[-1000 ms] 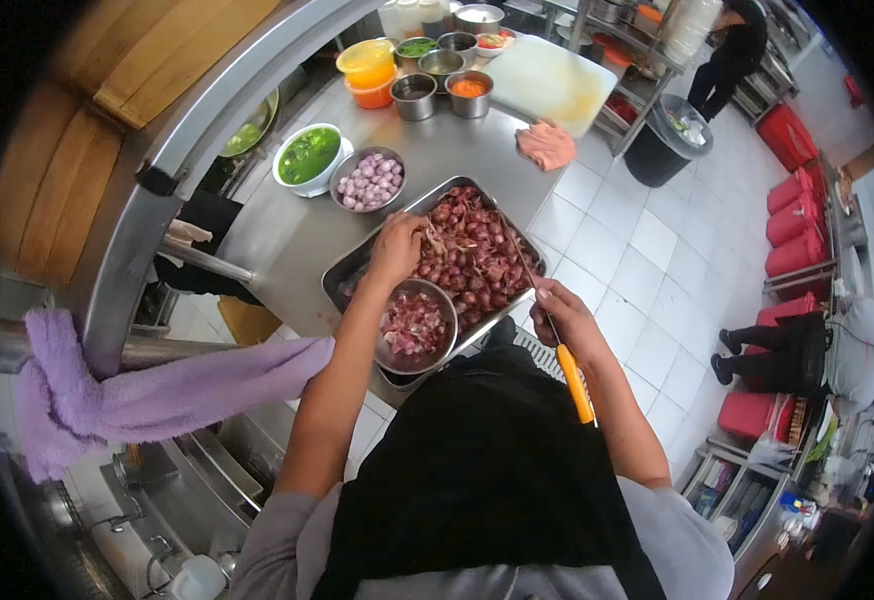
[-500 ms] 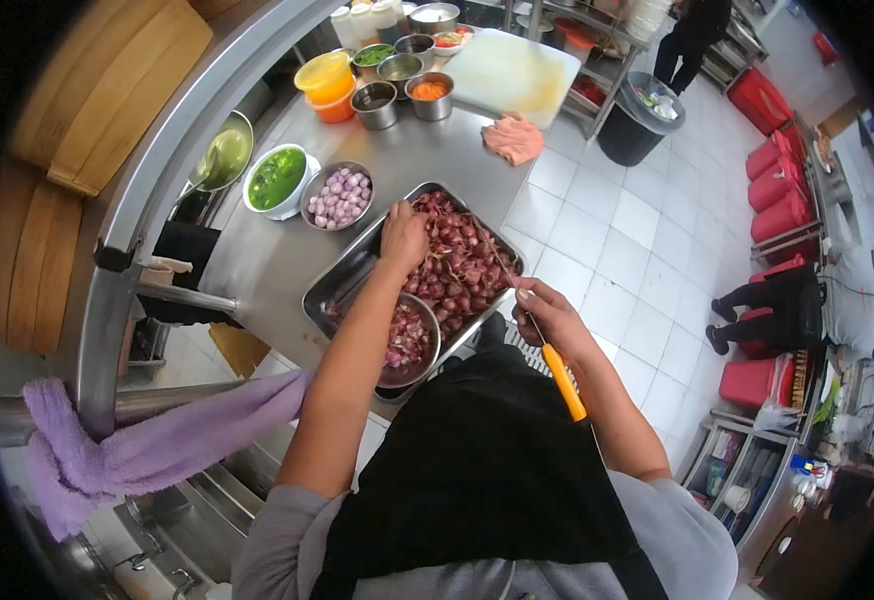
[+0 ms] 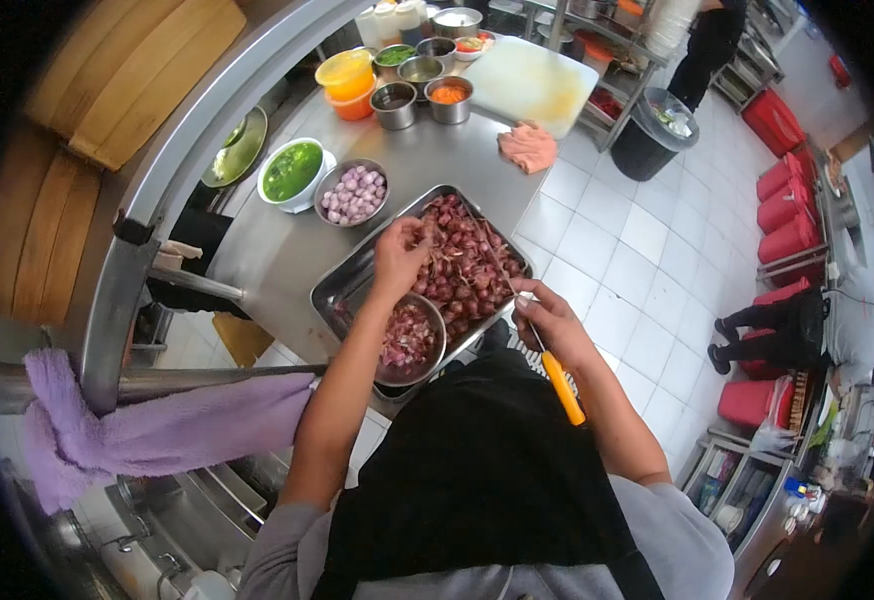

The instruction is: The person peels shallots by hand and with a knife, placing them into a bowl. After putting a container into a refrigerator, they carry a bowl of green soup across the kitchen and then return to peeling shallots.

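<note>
left hand (image 3: 397, 260), fingers half-curled, hold unclear, seemingly picks round red bulbs (image 3: 469, 285) mid-frame; right hand (image 3: 550, 322) clasps yellow-handled metal knife (image 3: 563, 388); next needs steadiness.

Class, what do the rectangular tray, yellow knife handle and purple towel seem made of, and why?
Rectangular tray: metal, probably stainless steel; grey, shiny reflections. Yellow knife handle: probably smooth plastic; evenly bright colour. Purple towel: fuzzy cloth, perhaps terry cotton; soft folds.

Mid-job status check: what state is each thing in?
Left hand: fingers curled; grip unclear
Right hand: closed around knife
Knife: held, blade bare
Tray: uncovered, partly filled with red bulbs
Pale bulbs: peeled-looking, uncovered
Bin: open, rubbish showing
Pink cloth: crumpled
Purple towel: bunched
Cutting board: flat, stained yellow
</note>
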A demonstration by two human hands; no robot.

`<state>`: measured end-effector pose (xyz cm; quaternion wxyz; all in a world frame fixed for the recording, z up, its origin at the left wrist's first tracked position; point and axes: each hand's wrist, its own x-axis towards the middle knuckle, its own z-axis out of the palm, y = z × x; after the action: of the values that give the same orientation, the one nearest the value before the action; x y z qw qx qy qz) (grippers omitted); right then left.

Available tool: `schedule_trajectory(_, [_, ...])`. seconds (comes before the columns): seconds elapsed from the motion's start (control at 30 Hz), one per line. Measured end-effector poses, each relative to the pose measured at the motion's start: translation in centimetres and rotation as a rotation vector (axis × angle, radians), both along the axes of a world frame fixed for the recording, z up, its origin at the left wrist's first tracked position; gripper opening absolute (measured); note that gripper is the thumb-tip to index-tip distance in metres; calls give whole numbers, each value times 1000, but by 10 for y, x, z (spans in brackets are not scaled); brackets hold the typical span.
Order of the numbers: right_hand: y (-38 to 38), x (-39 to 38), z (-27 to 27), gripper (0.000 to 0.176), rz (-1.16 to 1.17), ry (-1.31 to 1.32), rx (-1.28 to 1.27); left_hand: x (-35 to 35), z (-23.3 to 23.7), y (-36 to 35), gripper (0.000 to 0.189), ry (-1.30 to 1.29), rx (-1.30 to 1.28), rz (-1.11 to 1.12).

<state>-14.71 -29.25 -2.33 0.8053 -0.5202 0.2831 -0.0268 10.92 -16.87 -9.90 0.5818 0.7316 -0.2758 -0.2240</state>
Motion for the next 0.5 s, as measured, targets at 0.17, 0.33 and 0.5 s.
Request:
schedule_trajectory(0.17, [28, 14, 22, 49, 219, -140, -83, -63, 44, 63, 21, 517, -351, -11])
schedule_trajectory(0.33, [59, 31, 54, 63, 412, -309, -346, -97, 60, 109, 37, 699, -604, 2])
schedule_trajectory(0.5, [73, 37, 71, 65, 552, -304, -389, -112, 89, 133, 37, 689, -667, 8])
